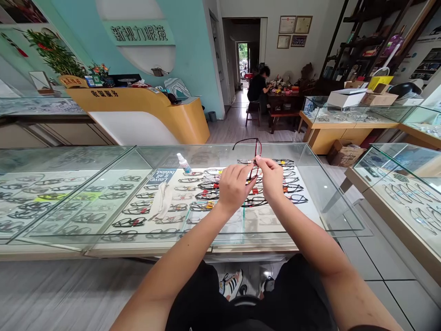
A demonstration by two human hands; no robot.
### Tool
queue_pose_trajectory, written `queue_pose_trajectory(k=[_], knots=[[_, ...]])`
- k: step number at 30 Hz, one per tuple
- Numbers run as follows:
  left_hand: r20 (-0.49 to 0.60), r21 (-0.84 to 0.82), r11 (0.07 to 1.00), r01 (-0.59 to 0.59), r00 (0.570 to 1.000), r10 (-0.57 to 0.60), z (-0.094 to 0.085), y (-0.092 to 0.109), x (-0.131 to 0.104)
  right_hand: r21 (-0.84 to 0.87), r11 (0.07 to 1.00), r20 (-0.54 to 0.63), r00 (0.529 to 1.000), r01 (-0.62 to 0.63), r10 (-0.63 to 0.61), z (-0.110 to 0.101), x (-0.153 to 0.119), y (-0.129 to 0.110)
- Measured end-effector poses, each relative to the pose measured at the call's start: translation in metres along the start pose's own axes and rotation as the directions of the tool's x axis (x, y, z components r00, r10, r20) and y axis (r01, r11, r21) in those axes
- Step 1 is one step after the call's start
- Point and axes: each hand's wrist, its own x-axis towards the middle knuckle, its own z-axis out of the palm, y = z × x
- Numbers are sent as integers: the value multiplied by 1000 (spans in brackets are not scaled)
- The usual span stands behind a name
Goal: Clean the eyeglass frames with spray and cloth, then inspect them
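Note:
A pair of dark red and black eyeglasses (258, 148) is held up above the glass display case (144, 158). My left hand (234, 185) grips the lower part of the frame, its fingers bent. On the other side, my right hand (270, 177) pinches the glasses near their middle. One dark temple reaches out to the left above both hands. A small white spray bottle (183, 163) stands on the case top, with a white cloth (162, 201) lying to the left of my hands. Several rows of eyeglasses (129, 222) lie in the case below.
Another glass case (406, 184) stands at the right. A yellow and white counter (138, 110) is beyond the case at the left. A person (257, 87) sits at a table in the back. A cardboard box (344, 153) is on the floor at the right.

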Motion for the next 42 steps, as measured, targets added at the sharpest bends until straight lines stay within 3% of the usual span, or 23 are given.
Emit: queue_pose_trajectory(k=[4,8,12,14,18,23,26,31,39,42], knots=[[-15,-30,999,38,999,-38,-2,-3,2,21,999,55,998,-36,34,0,3,-5],[-57,-35,997,63,996,-64,-11,-9,9,-55,998,142,990,26,-18,0,-1,-14],[-58,-149,982,119,990,-129,-32,-16,16,-112,978,43,984,178,-175,-9,7,-25],[-42,-263,952,156,984,-173,-46,-20,17,-79,987,7,990,141,-141,-17,17,-30],[47,-417,888,194,980,-192,-73,-30,14,-42,999,200,979,-20,28,-29,34,-37],[110,-481,872,92,993,-45,-94,-38,12,-120,993,382,923,7,40,-29,29,-40],[132,-480,876,38,991,30,-100,-38,12,-141,990,388,921,29,29,-26,23,-41],[152,-454,891,25,987,50,-103,-38,14,-171,984,367,930,45,21,-23,21,-42],[147,-414,910,33,989,31,-103,-41,19,-200,976,361,932,87,-9,-26,22,-43],[107,-405,911,82,993,-42,-102,-44,20,-186,969,395,916,159,-75,-29,21,-44]])
